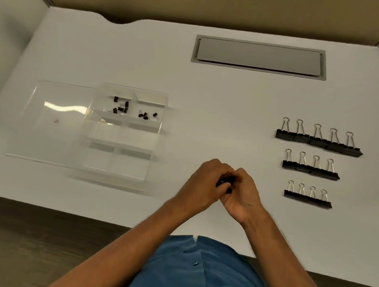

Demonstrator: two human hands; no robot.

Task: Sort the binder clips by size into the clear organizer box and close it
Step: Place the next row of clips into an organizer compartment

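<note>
Head view shows your white bench (213, 103), then the clear organizer box (122, 134) at left, lid (51, 122) open flat, tiny clips (122, 106) in two far compartments. Three rows of binder clips (318, 139) stand at right. Your left hand (202, 183) and right hand (242, 193) meet, grip curled around small black clips (225, 183).

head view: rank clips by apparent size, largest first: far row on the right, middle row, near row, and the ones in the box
1. Far row
2. Middle row
3. Near row, smallest of the three though nearest the camera, so this order is safe
4. Clips in the box, far smaller; the two compartments' clips look alike.
</note>
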